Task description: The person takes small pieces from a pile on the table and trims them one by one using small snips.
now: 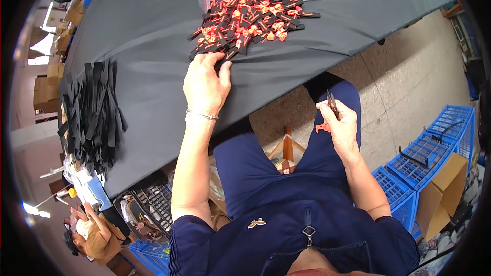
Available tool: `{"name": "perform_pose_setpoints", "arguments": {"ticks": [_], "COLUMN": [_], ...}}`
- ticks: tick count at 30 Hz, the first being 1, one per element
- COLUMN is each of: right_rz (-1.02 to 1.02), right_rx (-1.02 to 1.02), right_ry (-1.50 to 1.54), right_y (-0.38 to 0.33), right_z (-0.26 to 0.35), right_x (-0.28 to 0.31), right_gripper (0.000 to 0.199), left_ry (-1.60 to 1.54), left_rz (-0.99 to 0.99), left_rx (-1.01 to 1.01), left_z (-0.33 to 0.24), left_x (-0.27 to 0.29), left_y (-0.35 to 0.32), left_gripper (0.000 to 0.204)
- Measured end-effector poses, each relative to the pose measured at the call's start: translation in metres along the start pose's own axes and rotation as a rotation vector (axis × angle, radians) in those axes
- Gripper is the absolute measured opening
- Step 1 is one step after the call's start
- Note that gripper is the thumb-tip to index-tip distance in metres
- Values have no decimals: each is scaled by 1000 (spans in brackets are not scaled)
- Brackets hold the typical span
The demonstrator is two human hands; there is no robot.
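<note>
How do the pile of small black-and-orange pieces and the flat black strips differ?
The black-and-orange pile mixes two colours; the black strips show one. The pile's pieces are shorter than the strips. The left hand is at the pile, away from the strips. Both lie on dark cloth.

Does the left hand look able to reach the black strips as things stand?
Probably yes: only dark tablecloth shows between the left hand and the black strips, though it is at the black-and-orange pieces.
</note>
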State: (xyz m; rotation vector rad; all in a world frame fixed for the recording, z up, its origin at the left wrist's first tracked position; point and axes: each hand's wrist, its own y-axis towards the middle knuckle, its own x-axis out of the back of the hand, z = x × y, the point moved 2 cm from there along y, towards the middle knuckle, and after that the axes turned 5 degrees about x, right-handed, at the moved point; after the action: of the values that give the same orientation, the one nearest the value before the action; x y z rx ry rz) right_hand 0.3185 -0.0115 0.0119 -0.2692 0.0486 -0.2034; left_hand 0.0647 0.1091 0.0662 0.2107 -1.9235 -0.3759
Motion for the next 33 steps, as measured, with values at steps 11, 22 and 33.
{"name": "perform_pose_setpoints", "arguments": {"ticks": [11,22,33], "right_rz": [15,7,0], "right_rx": [26,674,1002], "right_ry": [-49,-430,-666], "right_y": [3,-13,-25], "right_z": [10,55,56], "right_x": [-1,-43,-37], "right_gripper": [14,32,33], "left_ry": [-420,-1539,-1608], "left_rz": [9,484,549], "left_rx": [266,860,884], "left_z": [14,-35,-58], "left_x": [9,25,19], "left_y": [-17,-92,-113], "left_gripper": [11,16,19]}}
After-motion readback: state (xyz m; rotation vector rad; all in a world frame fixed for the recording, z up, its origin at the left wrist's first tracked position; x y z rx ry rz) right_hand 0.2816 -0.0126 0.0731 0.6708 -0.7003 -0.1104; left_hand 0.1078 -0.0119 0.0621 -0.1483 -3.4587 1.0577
